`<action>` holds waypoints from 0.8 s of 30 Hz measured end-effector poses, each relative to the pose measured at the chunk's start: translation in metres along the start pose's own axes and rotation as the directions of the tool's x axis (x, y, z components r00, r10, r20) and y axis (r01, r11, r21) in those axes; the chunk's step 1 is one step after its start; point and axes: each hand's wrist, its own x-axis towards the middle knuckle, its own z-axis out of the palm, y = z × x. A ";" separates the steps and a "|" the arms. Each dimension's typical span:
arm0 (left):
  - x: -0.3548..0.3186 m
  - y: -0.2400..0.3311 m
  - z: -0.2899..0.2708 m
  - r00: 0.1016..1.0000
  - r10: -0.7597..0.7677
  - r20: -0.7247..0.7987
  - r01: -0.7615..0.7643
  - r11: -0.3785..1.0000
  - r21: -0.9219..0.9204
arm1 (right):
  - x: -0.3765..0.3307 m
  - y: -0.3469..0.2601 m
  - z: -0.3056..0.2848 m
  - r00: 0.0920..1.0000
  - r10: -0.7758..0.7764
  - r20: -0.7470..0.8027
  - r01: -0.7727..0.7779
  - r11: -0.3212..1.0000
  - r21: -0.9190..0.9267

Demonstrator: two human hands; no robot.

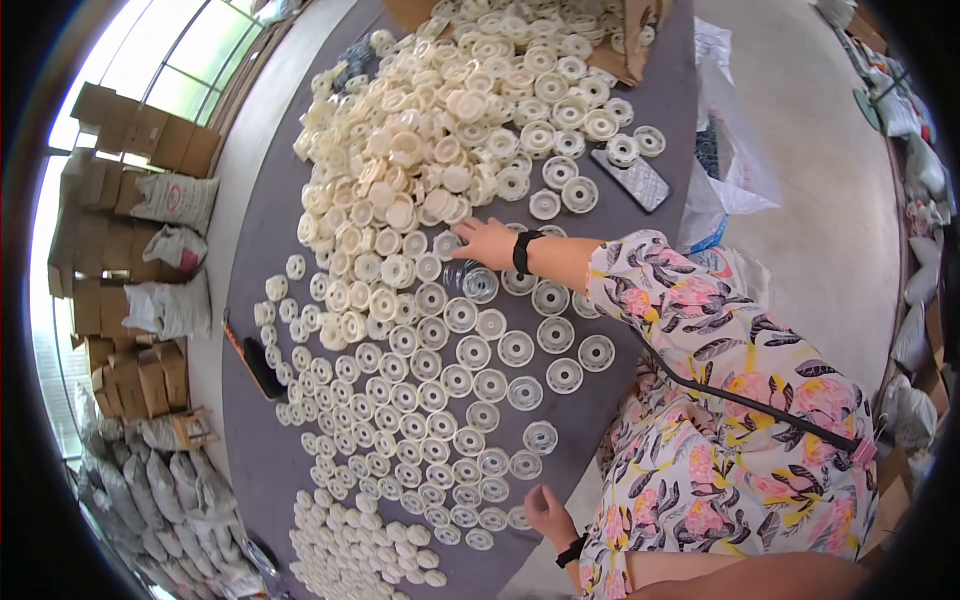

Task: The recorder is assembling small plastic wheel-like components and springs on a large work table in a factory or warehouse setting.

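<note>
I count dozens of white discs (475,352) and one phone (631,181) on the counter (662,100). One disc meets the right hand's (487,244) part-spread fingertips, grip unclear; the left hand (547,514) curls loosely, contents hidden. One sack (182,200) bears red printing.

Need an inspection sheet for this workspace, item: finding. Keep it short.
Surface: grey-covered table, largely hidden under parts.
Job's things: cream round parts heaped; pale discs spread out; small rounded pieces piled at the picture's bottom.
Clutter: phone-like device; dark brush-like item near the table's edge.
Grippers: bare hands; right hand at the heap's edge; left hand beside the discs, grip unclear.
Cables: nothing certain; one black strap or cord.
Surroundings: stacked cardboard boxes, sacks.
</note>
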 end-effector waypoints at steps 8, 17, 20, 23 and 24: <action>-0.007 0.043 -0.004 0.994 -0.008 -0.110 0.008 1.000 0.004 | 0.005 0.046 -0.019 0.917 0.326 -0.228 -0.133 0.792 0.596; 0.021 0.054 -0.005 0.986 -0.159 -0.045 0.121 0.880 -0.460 | -0.059 -0.102 -0.075 0.806 -0.195 0.560 -0.543 -0.621 0.565; 0.047 0.108 0.005 0.999 -0.042 0.031 0.052 0.719 -0.693 | -0.115 -0.135 -0.057 0.711 -0.373 0.596 -0.691 -0.527 0.494; 0.056 0.086 -0.015 0.976 -0.008 0.217 0.166 0.673 -0.721 | -0.136 -0.207 -0.054 0.592 -0.402 0.699 -0.805 -0.347 0.482; 0.053 0.072 -0.023 0.978 -0.019 0.206 0.165 0.672 -0.722 | -0.140 -0.224 -0.054 0.557 -0.318 0.767 -0.830 -0.237 0.505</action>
